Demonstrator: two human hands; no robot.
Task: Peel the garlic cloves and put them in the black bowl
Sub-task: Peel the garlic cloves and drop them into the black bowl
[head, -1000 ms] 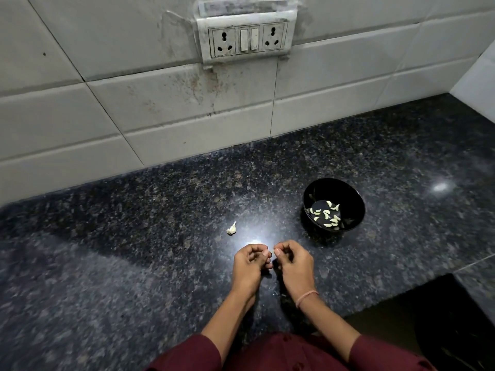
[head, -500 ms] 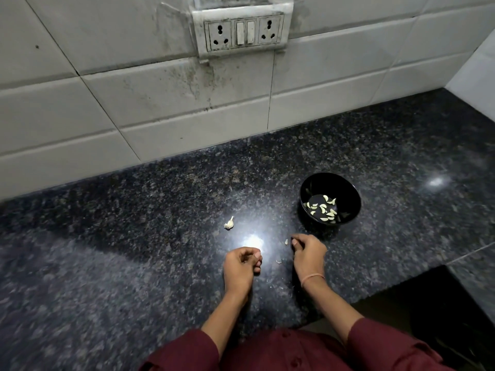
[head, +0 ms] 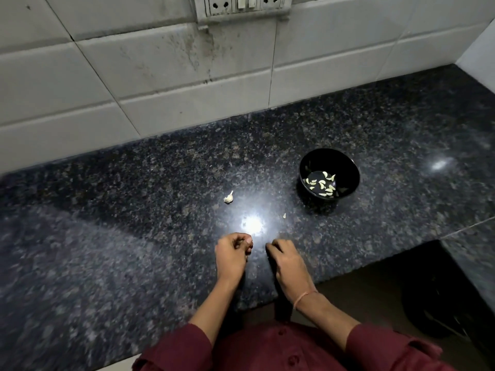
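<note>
1. Since the frame half a second earlier, the right hand (head: pixel 288 263) has drawn back toward the person. The small pale fragment (head: pixel 284 216) that its fingertips were just beside now lies apart from it, at 12 o'clock.
2. Compared with one second ago, when the fingertips of both hands met, the left hand (head: pixel 233 253) and the right hand are now separated by a strip of bare tabletop (head: pixel 107 236).
3. Left hand: the fingers are curled inward with the thumb pressed against the fingertips. Whether anything is pinched between them cannot be told.
4. Right hand: knuckles up, fingers curled down, with the tips at the tabletop surface. Whether they hold anything cannot be told.
5. Black bowl (head: pixel 348 167): it stands upright on the tabletop at 1 o'clock from the right hand, apart from both hands.
6. Peeled cloves (head: pixel 322 184): about a dozen pale pieces lie loose on the bowl floor.
7. Unpeeled clove (head: pixel 228 197): it lies alone on the tabletop at 12 o'clock from the left hand and 9 o'clock from the bowl, well apart from the bowl. Its pointed tip is angled toward 1 o'clock.
8. Surroundings: a stained tiled wall (head: pixel 160 76) bounds the tabletop at 12 o'clock, with a socket panel (head: pixel 242 4) at its top edge. A thin thread band (head: pixel 304 298) circles the right wrist. Maroon sleeves (head: pixel 176 349) enter at 6 o'clock.
</note>
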